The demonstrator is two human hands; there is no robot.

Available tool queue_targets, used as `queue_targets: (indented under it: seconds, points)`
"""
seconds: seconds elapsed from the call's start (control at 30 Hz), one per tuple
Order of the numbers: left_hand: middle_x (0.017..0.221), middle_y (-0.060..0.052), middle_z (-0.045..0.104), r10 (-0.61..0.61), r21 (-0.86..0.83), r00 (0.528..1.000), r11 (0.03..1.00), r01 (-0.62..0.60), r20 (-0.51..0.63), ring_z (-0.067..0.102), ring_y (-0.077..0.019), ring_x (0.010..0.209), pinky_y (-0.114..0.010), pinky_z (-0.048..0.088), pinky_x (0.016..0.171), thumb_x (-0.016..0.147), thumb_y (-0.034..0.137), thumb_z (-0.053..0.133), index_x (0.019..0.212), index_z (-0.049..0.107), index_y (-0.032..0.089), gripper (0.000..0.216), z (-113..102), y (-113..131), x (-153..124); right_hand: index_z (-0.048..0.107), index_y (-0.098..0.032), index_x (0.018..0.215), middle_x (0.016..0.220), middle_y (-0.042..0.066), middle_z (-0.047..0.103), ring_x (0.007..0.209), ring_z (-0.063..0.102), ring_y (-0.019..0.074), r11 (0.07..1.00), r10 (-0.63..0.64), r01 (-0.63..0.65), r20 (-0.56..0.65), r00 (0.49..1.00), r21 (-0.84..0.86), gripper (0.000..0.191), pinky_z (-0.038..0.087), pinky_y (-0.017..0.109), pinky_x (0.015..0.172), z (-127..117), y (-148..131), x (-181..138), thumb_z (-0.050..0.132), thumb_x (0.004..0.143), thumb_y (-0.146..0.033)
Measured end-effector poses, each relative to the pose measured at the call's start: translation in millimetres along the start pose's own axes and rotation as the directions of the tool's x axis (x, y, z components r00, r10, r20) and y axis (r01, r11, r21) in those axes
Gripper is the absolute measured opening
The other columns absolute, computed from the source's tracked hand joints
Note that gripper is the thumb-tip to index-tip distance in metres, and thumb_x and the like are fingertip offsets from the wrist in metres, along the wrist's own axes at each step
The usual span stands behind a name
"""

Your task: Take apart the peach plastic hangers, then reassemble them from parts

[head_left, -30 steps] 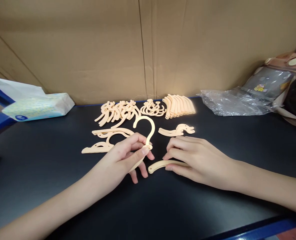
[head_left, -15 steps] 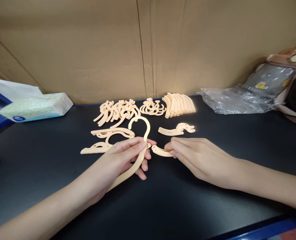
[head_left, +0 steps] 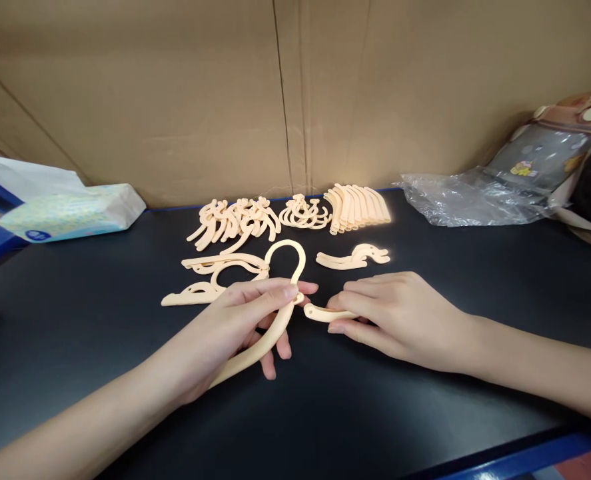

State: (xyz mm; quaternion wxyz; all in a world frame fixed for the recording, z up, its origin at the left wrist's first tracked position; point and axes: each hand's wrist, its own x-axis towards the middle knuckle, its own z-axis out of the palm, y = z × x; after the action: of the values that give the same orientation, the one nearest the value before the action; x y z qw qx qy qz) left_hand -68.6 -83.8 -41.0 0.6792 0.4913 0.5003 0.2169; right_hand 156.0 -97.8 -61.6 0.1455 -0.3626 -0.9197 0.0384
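My left hand (head_left: 255,320) is closed on a cream plastic hanger piece, a hook joined to one curved arm (head_left: 255,353). Its hook (head_left: 288,247) curls up above my thumb. My right hand (head_left: 400,320) pinches a second curved hanger arm (head_left: 328,314), whose holed end points left. A small gap separates that end from the joint at my left fingertips. Beyond my left hand lie folded hanger parts with a hook (head_left: 225,263). A pair of short wavy arms (head_left: 352,257) rests past my right hand.
At the back of the black table (head_left: 295,427) lie a heap of wavy arms (head_left: 235,223), loose hooks (head_left: 305,213) and a row of curved arms (head_left: 359,209). A tissue pack (head_left: 75,213) is at left. Clear plastic wrap (head_left: 470,200) and a bottle (head_left: 535,157) stand right.
The hooked piece in my left hand has tilted slightly, its hook shifting right and a little lower. My right fingers have shifted on the curved arm, which now sits slightly lower and flatter.
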Motion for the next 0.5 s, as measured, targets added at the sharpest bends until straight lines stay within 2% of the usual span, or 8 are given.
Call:
queue_targets:
  seconds: [0.23, 0.5]
  points:
    - [0.049, 0.000, 0.062, -0.046, 0.012, 0.996, 0.999, 0.045, 0.078, 0.055, -0.0093, 0.040, -0.013, 0.046, 0.039, 0.086, 0.046, 0.060, 0.115, 0.067, 0.019, 0.041, 2.9, 2.8, -0.8, 0.066, -0.019, 0.095, 0.073, 0.000, 0.063, 0.065, 0.059, 0.0126, 0.995, -0.052, 0.044, -0.092, 0.994, -0.085, 0.028, 0.039, 0.026, 0.061, 1.4, 0.0, 1.1, 0.043, 0.097, -0.034]
    - [0.068, -0.002, 0.069, -0.024, -0.022, 0.985, 0.999, 0.028, 0.169, 0.063, -0.0096, 0.056, -0.014, 0.052, 0.052, 0.088, 0.037, 0.060, 0.104, 0.072, 0.021, 0.026, -1.6, -0.7, -1.6, 0.067, -0.018, 0.086, 0.070, 0.000, 0.060, 0.063, 0.054, 0.0136, 0.971, -0.122, 0.080, -0.175, 0.977, -0.225, 0.029, 0.035, 0.028, 0.059, 1.6, -1.2, -0.5, 0.046, 0.096, -0.035]
